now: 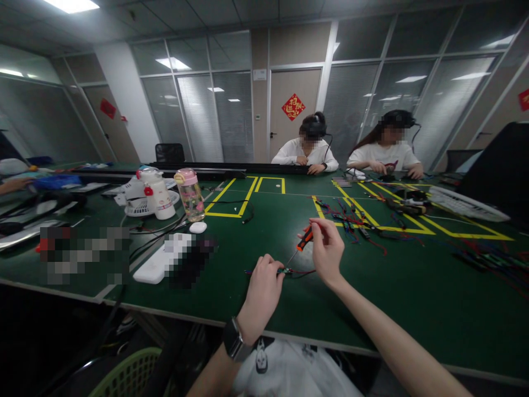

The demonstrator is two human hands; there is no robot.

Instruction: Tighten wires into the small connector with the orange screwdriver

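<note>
My right hand (pixel 328 251) is closed round the orange and black handle of a screwdriver (pixel 305 239). Its thin metal shaft slants down to the left, and the tip meets a small green circuit board (pixel 285 271) with wires on the green table. My left hand (pixel 264 284), wearing a dark watch at the wrist, pinches the left end of that board against the tabletop. Red and dark wires (pixel 303 273) run out from the board to the right, passing below my right hand. Part of the board is hidden by my left fingers.
Several wired boards (pixel 351 218) lie in a tangle beyond my right hand, with more (pixel 500 259) at far right. To the left are a white power bank (pixel 159 262), a white case (pixel 198 227), a pink-lidded bottle (pixel 190 196) and a white bottle (pixel 159 193). Two people sit across the table.
</note>
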